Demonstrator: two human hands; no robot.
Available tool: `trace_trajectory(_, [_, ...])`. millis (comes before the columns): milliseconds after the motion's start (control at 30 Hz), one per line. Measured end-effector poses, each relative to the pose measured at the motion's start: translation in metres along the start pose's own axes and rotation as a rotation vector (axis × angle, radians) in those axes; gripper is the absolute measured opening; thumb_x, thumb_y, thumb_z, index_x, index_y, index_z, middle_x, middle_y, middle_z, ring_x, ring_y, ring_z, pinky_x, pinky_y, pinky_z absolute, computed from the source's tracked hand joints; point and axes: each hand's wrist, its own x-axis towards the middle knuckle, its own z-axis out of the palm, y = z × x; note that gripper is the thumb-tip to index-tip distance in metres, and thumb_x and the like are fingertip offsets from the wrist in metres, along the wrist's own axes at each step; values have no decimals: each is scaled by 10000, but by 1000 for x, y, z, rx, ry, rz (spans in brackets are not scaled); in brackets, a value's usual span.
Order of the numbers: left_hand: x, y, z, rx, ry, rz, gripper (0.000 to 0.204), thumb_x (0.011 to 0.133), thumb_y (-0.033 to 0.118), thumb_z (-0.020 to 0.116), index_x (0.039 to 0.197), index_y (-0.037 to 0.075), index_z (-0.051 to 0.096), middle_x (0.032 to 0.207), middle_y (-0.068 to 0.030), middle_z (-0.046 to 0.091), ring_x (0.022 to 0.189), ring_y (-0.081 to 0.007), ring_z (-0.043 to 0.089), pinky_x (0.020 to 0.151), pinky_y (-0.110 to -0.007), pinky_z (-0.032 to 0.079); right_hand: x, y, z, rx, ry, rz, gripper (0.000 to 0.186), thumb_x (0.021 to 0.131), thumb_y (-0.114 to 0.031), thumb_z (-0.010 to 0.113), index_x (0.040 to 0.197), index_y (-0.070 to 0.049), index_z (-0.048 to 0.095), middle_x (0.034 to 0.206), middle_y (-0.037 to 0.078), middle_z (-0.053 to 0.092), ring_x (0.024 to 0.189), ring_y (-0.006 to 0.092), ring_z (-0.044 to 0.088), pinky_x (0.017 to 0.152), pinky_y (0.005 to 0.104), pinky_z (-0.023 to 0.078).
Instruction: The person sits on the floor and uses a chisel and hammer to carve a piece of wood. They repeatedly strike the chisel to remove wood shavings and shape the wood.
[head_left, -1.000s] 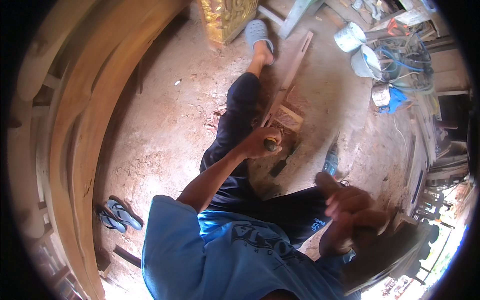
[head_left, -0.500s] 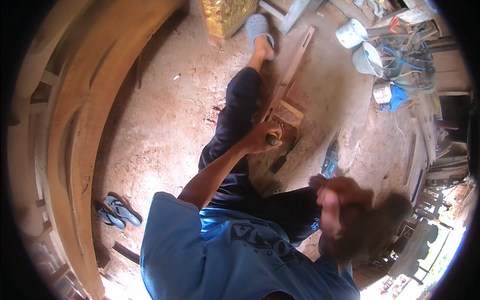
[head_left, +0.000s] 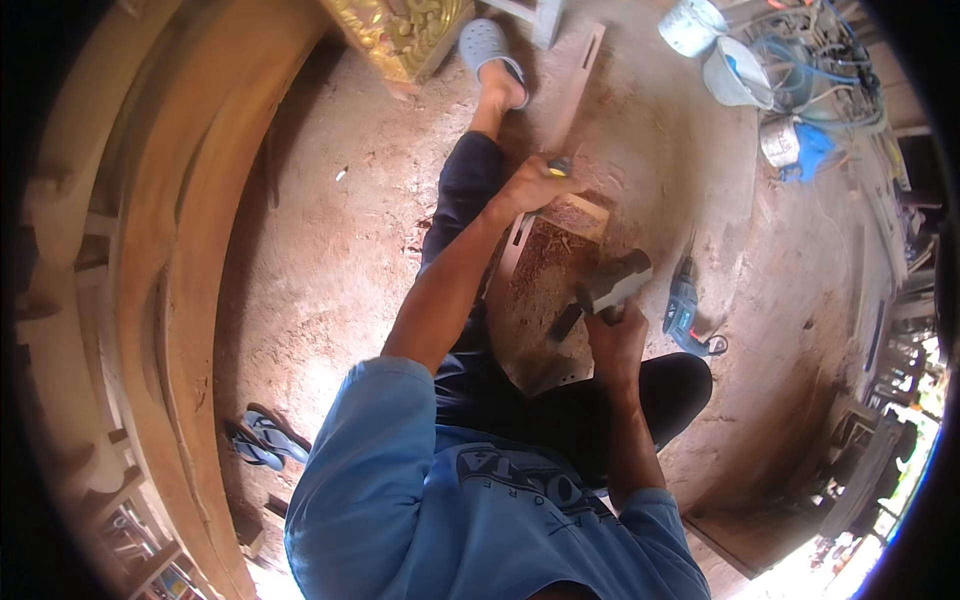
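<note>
Right of the slotted wooden bar (head_left: 577, 85) stand two pale buckets, the nearer bucket (head_left: 720, 82) holding something blue (head_left: 732, 64), the farther bucket (head_left: 690, 30) with contents I cannot make out. The bar lies beside my left leg (head_left: 470, 170), its long axis running away from me and leaning right; my left fingers (head_left: 563, 186) wrap a yellow-and-dark handle (head_left: 558, 168) over it, and my right fingers (head_left: 630, 320) grip a hammer (head_left: 618, 280) to its right.
</note>
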Motion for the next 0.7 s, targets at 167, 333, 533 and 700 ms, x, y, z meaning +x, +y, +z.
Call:
trace_trajectory(167, [-48, 4, 4, -81, 15, 109, 194, 852, 110, 813, 794, 85, 630, 732, 23, 607, 659, -78, 574, 599, -264, 459, 0, 26, -22, 103, 34, 185, 272, 785, -62, 721, 1003, 86, 654, 800, 151, 711, 714, 189, 663, 650, 352, 526])
trace_trajectory(333, [-113, 59, 33, 279, -128, 593, 203, 832, 37, 800, 829, 63, 599, 782, 2, 609, 712, -111, 594, 647, -276, 487, -3, 28, -25, 145, 0, 206, 262, 784, -50, 714, 1002, 81, 653, 808, 145, 704, 737, 191, 667, 655, 350, 531])
trace_trajectory(533, [-86, 85, -1, -358, 241, 321, 200, 820, -19, 743, 845, 59, 560, 773, -39, 613, 688, -122, 594, 638, -275, 483, -17, 12, -17, 329, -48, 199, 289, 808, -74, 726, 1051, 72, 669, 838, 111, 714, 764, 159, 671, 679, 332, 537])
trace_trajectory(700, [-88, 31, -9, -360, 227, 285, 181, 843, -27, 709, 838, 58, 549, 766, -37, 602, 668, -118, 580, 651, -275, 475, -31, 12, -15, 207, -32, 46, 164, 818, -39, 698, 958, 28, 645, 713, 46, 633, 582, 114, 578, 536, 284, 459])
